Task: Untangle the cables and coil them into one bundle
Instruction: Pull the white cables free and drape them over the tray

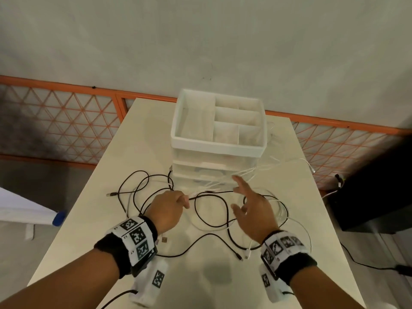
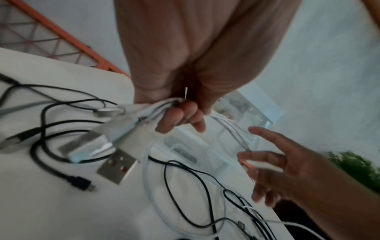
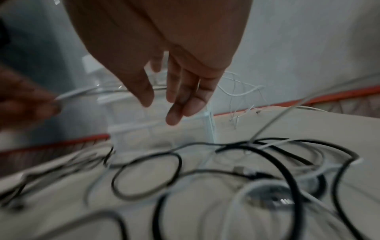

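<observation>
Black cables (image 1: 211,210) and white cables (image 1: 283,210) lie looped and crossed over the middle of the white table (image 1: 107,219). My left hand (image 1: 171,205) grips a bunch of cable ends; in the left wrist view several white strands and USB plugs (image 2: 123,134) stick out of its fist (image 2: 179,116). From that fist a black cable runs taut to the right. My right hand (image 1: 249,204) hovers above the tangle with fingers spread, holding nothing (image 3: 176,97). Thin white strands (image 1: 267,168) trail right, past the organiser.
A white plastic organiser (image 1: 217,143) with compartments on top and clear drawers below stands at the table's far middle. An orange lattice railing (image 1: 66,121) runs behind the table. A black box (image 1: 374,197) sits off the right edge. The table's near edge lies under my wrists.
</observation>
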The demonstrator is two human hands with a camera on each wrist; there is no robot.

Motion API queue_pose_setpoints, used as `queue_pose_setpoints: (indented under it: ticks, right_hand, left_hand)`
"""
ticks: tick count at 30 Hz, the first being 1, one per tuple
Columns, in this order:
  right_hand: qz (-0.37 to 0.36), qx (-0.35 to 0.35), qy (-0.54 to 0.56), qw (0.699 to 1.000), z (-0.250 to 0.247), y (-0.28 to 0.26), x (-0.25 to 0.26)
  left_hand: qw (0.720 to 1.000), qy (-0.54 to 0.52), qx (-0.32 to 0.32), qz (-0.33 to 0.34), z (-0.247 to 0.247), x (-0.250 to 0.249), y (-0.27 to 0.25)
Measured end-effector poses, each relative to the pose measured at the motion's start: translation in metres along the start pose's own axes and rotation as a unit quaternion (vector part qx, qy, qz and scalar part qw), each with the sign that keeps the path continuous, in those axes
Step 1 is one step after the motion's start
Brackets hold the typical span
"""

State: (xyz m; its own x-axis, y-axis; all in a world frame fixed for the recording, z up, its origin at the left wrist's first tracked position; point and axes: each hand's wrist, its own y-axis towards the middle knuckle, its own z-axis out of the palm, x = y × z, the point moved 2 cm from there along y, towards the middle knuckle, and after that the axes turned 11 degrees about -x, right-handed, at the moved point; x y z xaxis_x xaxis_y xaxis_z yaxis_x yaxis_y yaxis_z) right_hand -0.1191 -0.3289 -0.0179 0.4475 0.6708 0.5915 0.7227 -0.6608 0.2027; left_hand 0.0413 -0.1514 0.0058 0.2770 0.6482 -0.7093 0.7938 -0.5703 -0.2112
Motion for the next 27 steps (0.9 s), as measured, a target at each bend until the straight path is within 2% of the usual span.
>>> queue_pose_setpoints:
  ticks: [3,7,10,12,14,17,21,24,27]
  right_hand:
    - [-0.005,0.028,-0.029,0.999,0.021,-0.022,-0.009]
    - [-0.007,0.184,-0.096,0.978,0.051,-0.034,-0.014]
    - [0.008,0.217,-0.148,0.965,0.064,-0.035,-0.01]
    - [-0.016,0.237,-0.164,0.957,0.069,-0.039,-0.004]
    - [-0.047,0.242,-0.133,0.96,0.064,-0.037,0.009]
    - [-0.098,0.18,-0.049,0.978,0.037,-0.015,0.039]
    - [-0.129,0.053,0.087,0.986,-0.018,0.023,0.086]
    - [-0.083,-0.016,0.177,0.981,-0.059,0.041,0.103]
    - [-0.031,-0.09,0.266,0.959,-0.089,0.054,0.095]
  left_hand:
    - [0.998,-0.035,-0.04,-0.027,-0.01,0.005,0.004]
    - [0.996,-0.08,-0.044,0.0,-0.021,-0.008,0.007]
    - [0.986,-0.163,-0.029,-0.025,-0.024,-0.016,0.009]
    - [0.98,-0.198,-0.017,-0.033,-0.026,-0.019,0.008]
    - [0.98,-0.2,-0.015,-0.019,-0.031,-0.022,0.006]
    - [0.977,-0.213,-0.015,0.013,-0.038,-0.034,0.007]
    - [0.97,-0.237,0.006,0.041,-0.036,-0.052,0.008]
    - [0.976,-0.212,-0.007,0.05,-0.033,-0.057,0.013]
    - [0.983,-0.178,-0.006,0.034,-0.033,-0.047,0.022]
